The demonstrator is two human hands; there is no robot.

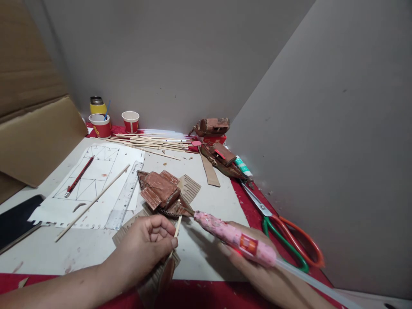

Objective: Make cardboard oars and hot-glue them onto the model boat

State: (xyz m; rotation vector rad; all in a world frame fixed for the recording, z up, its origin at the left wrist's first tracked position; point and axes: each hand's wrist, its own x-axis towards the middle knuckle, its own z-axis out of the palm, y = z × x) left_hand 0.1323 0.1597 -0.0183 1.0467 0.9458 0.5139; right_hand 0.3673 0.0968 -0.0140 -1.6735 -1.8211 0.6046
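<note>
My left hand (151, 238) is closed, pinching a thin wooden stick (177, 226) between thumb and forefinger. A brown oval piece (167, 274) shows below the fingers, seemingly at the stick's lower end. In my right hand (247, 262) is a pink hot glue gun (222, 229), with a translucent glue stick (309, 279) protruding from its back. The gun's nozzle is close to the stick's upper tip, beside a brown model boat (161, 189) made of painted cardboard. I cannot tell whether the nozzle touches the stick or the boat. Corrugated cardboard (190, 188) lies beneath the boat.
Large scissors (270, 219) lie at right near the wall. Two more model boats (222, 156) stand behind. Wooden sticks (154, 143), paper cups (130, 122), a drawing (96, 171), a red pen (79, 176), a ruler (124, 199) and a phone (19, 221) surround the work.
</note>
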